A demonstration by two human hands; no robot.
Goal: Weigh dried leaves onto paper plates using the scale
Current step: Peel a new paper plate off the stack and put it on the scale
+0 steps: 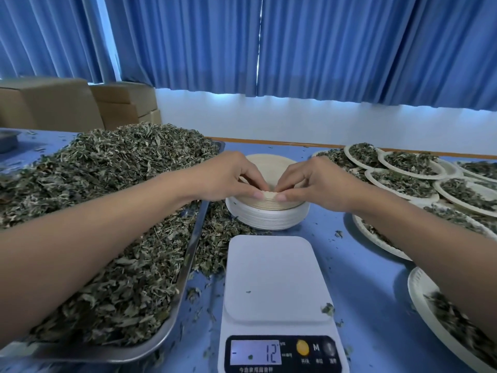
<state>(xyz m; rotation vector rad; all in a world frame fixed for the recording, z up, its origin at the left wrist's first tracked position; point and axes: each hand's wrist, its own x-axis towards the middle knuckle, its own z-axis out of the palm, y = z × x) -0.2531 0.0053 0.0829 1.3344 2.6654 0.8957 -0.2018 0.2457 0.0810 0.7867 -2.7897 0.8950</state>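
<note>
Both hands, left hand [228, 176] and right hand [314, 181], fingers pinching top plate edge on plate stack [269, 214] behind bare scale [274, 292] reading -12.

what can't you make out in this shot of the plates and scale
All head view.
Whether the top plate is free of the plate stack: left hand and right hand pinch over its near rim.
Scale unit marks: too small.
Filled plates at right: count cut off by frame edge, forearm.
</note>
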